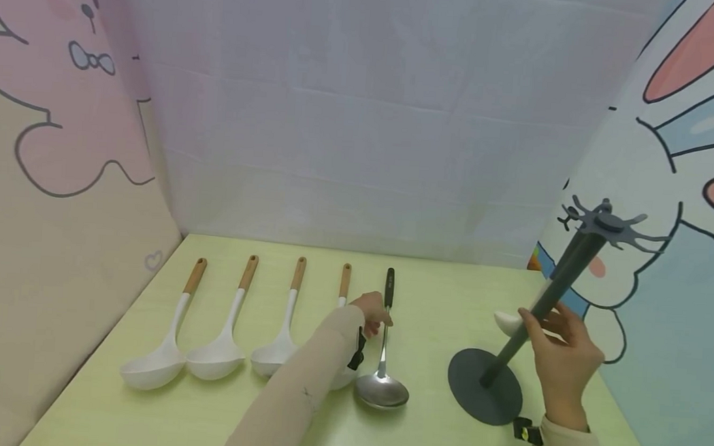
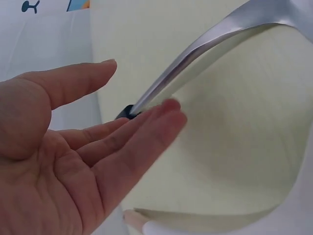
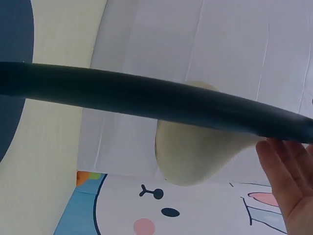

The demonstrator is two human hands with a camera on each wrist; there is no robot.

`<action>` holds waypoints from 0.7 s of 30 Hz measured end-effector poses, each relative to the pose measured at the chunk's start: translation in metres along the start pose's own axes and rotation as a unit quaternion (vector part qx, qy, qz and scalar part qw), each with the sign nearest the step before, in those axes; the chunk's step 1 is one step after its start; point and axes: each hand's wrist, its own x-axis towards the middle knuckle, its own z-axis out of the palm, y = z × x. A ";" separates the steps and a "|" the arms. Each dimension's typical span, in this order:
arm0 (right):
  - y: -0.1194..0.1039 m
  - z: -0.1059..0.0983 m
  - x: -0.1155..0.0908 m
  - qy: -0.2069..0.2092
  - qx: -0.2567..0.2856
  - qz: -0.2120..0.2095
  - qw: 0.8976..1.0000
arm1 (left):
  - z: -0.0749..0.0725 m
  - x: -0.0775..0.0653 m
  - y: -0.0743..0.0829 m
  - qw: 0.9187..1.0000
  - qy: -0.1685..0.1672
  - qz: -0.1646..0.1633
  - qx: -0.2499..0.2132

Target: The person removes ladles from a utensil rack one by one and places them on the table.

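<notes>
My left hand point(image 1: 373, 311) is over the handle of a metal ladle point(image 1: 381, 392) with a black grip, lying on the table. In the left wrist view, the thumb and fingers of that hand point(image 2: 88, 132) are spread apart, with the fingertips beside the metal handle. On the right my right hand point(image 1: 564, 351) holds the pole of a dark grey stand point(image 1: 509, 352) between thumb and fingers. The stand leans to the right and carries a ring of hooks at its top. Behind the pole hangs a white ladle point(image 3: 195, 152), partly hidden by it.
Several white ladles with wooden handles, among them one at the far left point(image 1: 154, 367), lie in a row on the pale yellow table point(image 1: 438, 303). My left forearm covers part of two of them. Cloth walls point(image 1: 369, 128) with cartoon prints enclose the table.
</notes>
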 end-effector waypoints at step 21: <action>-0.010 0.008 0.000 0.025 -0.057 -0.047 0.997 | -0.012 -0.030 0.005 0.983 -0.009 0.159 0.092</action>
